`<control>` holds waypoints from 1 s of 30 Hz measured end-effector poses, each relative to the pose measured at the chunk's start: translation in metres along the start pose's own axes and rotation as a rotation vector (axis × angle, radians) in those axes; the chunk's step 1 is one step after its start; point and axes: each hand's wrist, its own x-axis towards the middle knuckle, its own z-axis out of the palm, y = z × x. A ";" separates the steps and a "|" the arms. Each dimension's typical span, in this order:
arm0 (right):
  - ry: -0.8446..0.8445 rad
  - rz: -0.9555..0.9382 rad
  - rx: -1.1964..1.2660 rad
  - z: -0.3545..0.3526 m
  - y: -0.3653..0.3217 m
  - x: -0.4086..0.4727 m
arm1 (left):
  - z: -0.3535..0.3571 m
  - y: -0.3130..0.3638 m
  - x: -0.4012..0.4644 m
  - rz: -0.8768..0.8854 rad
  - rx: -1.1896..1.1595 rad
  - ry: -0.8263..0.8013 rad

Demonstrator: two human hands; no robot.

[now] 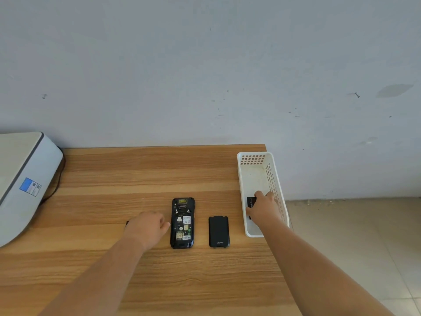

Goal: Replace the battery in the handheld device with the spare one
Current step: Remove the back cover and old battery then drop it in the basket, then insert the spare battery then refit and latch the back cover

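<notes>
- The handheld device (182, 223) lies face down on the wooden table (136, 169), its battery bay open; stickers and card slots show inside, their print too small to read.
- Just right of it lies the black back cover (218, 231), apart from the device, with "UROVO" printed near its lower end.
- The right hand (263, 207) reaches into the white perforated basket (271, 176) at the table's right edge, fingers curled round a black battery (250, 200).
- The left hand (147, 224) rests palm down just left of the device, covering a dark object (127, 223); whether it grips this cannot be told.
- A grey machine (22, 179) with a blue label sits far left.
</notes>
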 end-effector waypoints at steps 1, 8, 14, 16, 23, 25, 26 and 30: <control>-0.010 0.002 0.003 0.002 0.000 0.001 | 0.000 0.000 0.000 0.002 -0.001 -0.001; -0.042 0.013 0.002 0.009 0.000 0.007 | 0.000 -0.002 0.002 -0.002 -0.008 -0.004; -0.042 0.018 0.015 0.003 -0.004 0.005 | -0.004 0.000 0.003 0.006 -0.008 -0.014; -0.005 -0.002 0.002 -0.007 -0.007 0.004 | -0.007 0.000 0.003 0.008 -0.017 -0.010; 0.155 -0.196 -0.011 -0.051 -0.045 -0.001 | -0.022 -0.004 0.009 0.021 -0.053 0.031; 0.142 -0.266 -0.044 -0.056 -0.062 -0.008 | -0.026 -0.007 0.009 0.031 -0.061 0.045; 0.129 -0.294 -0.060 -0.056 -0.070 -0.012 | -0.027 -0.008 0.008 0.035 -0.062 0.050; 0.087 -0.383 -0.147 -0.045 -0.095 -0.029 | -0.033 -0.017 0.004 0.031 -0.067 0.059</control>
